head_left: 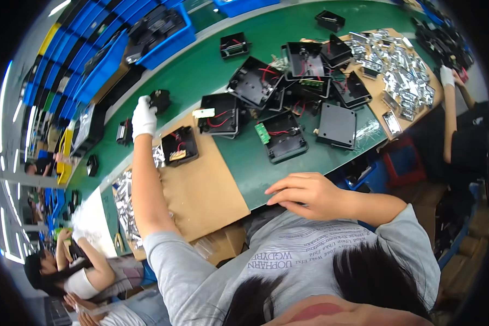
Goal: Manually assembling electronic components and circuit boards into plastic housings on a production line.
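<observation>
My left hand (144,118), in a white glove, reaches out to the far left over the green bench. Its fingers are curled at the edge of a small black plastic case (160,101) and seem to grip it; the glove hides part of the contact. My right hand (301,194) is bare and hangs in front of my chest by the bench's near edge, fingers stretched out and nothing in them. Below the gloved hand, an open black case with red wires (180,145) lies on a cardboard sheet (204,187). A case with a green circuit board (281,137) lies right of the cardboard.
Several open black cases (255,81) are heaped mid-bench. Shiny metal parts (394,70) cover cardboard at the right; more metal parts (126,201) lie by my left forearm. Blue bins (168,41) line the far left. Co-workers sit at the left (100,266) and right (450,114).
</observation>
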A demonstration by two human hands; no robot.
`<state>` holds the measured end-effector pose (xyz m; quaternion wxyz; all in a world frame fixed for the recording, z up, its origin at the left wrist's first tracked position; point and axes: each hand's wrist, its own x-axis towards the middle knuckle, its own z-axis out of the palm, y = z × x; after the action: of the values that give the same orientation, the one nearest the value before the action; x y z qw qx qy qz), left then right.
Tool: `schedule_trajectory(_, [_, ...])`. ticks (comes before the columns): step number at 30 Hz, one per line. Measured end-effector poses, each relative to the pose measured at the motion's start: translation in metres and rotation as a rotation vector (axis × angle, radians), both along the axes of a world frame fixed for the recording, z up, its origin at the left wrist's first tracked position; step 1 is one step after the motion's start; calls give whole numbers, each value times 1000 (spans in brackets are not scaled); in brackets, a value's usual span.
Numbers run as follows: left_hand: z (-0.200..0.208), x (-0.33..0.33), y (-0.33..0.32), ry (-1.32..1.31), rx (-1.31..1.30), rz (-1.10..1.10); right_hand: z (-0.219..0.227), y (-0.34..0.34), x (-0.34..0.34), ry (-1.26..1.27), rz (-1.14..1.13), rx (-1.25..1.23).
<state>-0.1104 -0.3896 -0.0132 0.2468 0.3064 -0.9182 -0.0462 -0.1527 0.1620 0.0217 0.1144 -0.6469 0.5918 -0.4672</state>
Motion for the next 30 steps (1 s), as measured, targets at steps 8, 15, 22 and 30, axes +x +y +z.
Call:
schedule_trajectory(8, [121, 94, 239, 227, -43, -320, -20, 9, 12, -907, 172, 117])
schedule_trajectory(15, [108, 162, 380, -162, 280, -735, -11, -7, 30, -1686, 186, 301])
schedule_trajectory(22, [54, 113, 238, -59, -309, -300, -32, 12, 35, -1741, 250, 345])
schedule_trajectory(30, [30, 132, 224, -315, -171, -261, -47, 13, 14, -1691, -129, 535])
